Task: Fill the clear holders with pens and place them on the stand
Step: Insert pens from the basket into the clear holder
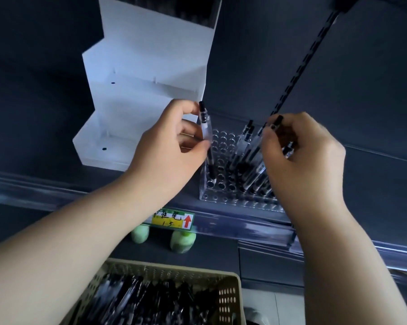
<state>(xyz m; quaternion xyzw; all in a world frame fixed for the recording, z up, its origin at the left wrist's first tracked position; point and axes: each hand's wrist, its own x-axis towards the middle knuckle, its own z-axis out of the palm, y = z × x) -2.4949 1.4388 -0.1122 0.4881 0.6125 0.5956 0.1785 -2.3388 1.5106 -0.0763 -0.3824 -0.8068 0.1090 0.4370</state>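
Left hand (165,146) pinches one pen (206,127) between thumb and fingers. The pen stands nearly upright, its lower end in a hole at the left edge of the clear holder (221,198). Right hand (308,165) has its fingers curled round a black-topped pen (277,120) above the holder's right side; whether it holds more than one cannot be told. Several pens (246,146) stand leaning in the holder's right half; the holes between them and the left pen are open. The holder sits on a dark shelf (373,184), just right of the white stepped stand (146,90). A price tag (172,220) hangs on the shelf edge. Below, a perforated basket (228,299) holds loose pens (151,301).
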